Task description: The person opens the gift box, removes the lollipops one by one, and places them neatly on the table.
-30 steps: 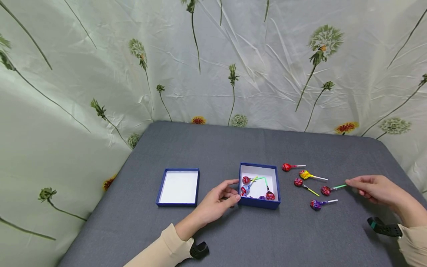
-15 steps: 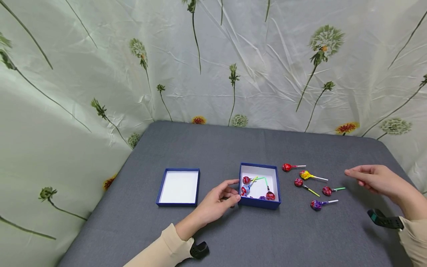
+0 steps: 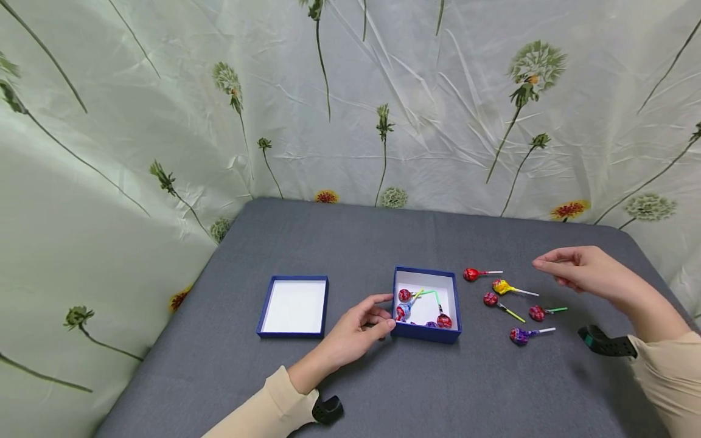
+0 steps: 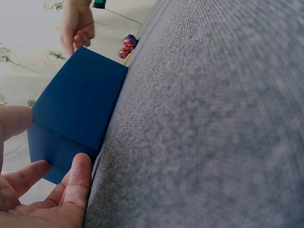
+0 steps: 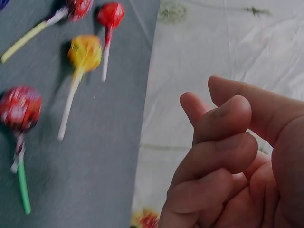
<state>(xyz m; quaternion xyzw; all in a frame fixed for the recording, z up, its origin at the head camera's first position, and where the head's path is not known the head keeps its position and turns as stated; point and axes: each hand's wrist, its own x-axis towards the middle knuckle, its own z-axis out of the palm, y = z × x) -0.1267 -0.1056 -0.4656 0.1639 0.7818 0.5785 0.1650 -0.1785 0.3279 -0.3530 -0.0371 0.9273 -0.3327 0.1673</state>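
My left hand (image 3: 350, 331) rests its fingertips against the left side of a blue box (image 3: 426, 332), white inside. In the left wrist view, its fingers touch the blue outer walls (image 4: 78, 97). Several wrapped lollipops lie in the box, among them a blue one (image 3: 403, 311) and a red one (image 3: 443, 321). My right hand (image 3: 594, 274) hovers over the table with loosely bent fingers, holding nothing. Nearest to it are a yellow lollipop (image 3: 502, 286) and a red lollipop (image 3: 472, 274), both white-sticked. A dark red lollipop (image 5: 21, 109) with a green stick lies nearby.
Left of the box lies a shallow blue-edged lid (image 3: 292, 307), white side up. A purple lollipop (image 3: 520, 336) and a yellow-sticked red lollipop (image 3: 491, 298) lie on the grey table (image 3: 350, 243). A floral curtain (image 3: 350, 140) hangs behind.
My right hand has let go of the green-sticked lollipop, lifted, and moved left and toward the back of the table. The left hand and box have stayed still.
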